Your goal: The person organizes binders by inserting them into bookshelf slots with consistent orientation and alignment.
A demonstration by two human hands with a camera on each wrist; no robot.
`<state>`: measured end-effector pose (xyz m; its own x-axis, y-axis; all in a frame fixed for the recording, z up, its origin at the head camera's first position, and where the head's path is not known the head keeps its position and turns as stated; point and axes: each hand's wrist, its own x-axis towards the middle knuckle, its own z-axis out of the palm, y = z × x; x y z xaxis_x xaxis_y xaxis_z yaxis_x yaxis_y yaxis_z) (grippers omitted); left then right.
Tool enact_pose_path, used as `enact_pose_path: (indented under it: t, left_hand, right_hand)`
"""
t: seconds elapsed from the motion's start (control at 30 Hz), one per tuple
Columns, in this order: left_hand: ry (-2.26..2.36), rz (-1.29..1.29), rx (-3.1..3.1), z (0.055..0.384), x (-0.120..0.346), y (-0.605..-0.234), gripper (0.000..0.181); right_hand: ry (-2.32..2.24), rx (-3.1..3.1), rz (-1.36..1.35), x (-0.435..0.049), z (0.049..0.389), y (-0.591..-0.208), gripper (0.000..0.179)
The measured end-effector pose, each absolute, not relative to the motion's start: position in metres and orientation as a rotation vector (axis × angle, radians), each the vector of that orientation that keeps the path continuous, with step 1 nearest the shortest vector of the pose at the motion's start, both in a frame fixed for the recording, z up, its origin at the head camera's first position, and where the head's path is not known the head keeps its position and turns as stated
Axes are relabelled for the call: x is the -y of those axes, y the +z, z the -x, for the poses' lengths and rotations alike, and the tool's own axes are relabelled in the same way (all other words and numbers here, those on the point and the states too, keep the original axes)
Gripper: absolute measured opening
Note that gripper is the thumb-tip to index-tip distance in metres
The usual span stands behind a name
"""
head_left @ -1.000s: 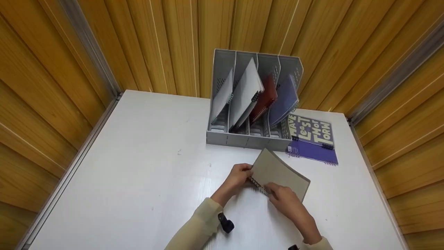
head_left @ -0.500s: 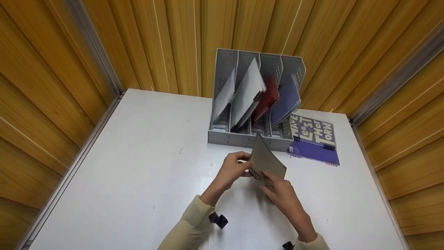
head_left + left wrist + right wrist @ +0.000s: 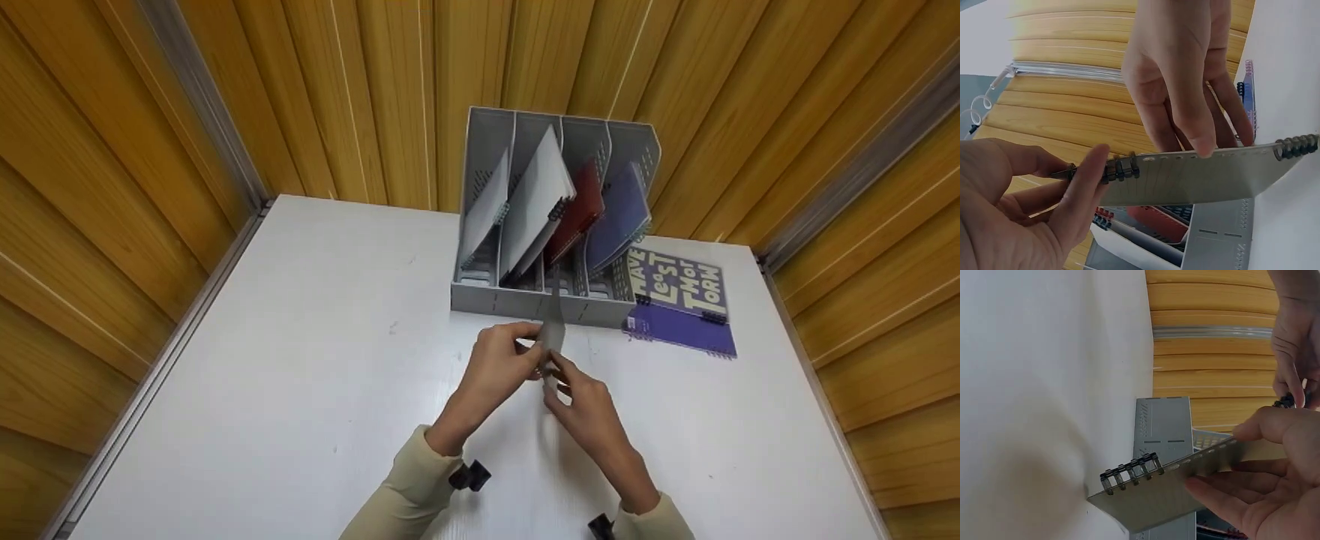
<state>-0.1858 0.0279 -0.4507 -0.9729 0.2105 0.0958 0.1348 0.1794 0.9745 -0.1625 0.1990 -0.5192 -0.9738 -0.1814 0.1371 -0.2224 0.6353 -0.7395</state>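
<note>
A grey-beige ring-bound notebook [image 3: 554,330] stands upright between both hands, seen nearly edge-on in the head view, in front of the grey file organizer [image 3: 517,304]. Its spine edge faces the person, and black rings [image 3: 1131,471] show at each end of it. The left hand [image 3: 501,364] pinches the spine by the upper rings, thumb on one side. Lower down, the right hand [image 3: 589,405] pinches the same edge between thumb and fingers. In the right wrist view, the notebook's bottom corner is at or very near the white tabletop; contact is hard to tell.
Organizer compartments hold leaning notebooks: white ones [image 3: 532,202], a red one [image 3: 579,214] and a blue-violet one [image 3: 619,217]. Right of it lie a lettered notebook [image 3: 679,281] and a purple notebook [image 3: 679,330]. Wood-look walls [image 3: 360,97] enclose the white table [image 3: 315,360].
The notebook has turned from its broad cover facing the camera to nearly edge-on, pointing at the organizer. The right hand has moved left toward the left hand, which has shifted slightly forward.
</note>
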Motion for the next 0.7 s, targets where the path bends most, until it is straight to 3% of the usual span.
enact_pose_path:
  t: [0.23,0.7]
  left_hand:
    - [1.551,-0.465,-2.902,0.174,-0.036,-0.436,0.023]
    - [1.553,-0.625,-3.096,0.168,-0.039,-0.425,0.022]
  right_hand:
    - [1.255,2.584,-0.419,-0.184,0.164,-0.525,0.057]
    - [1.249,2.464,-0.426,-0.162,0.171,-0.531,0.051]
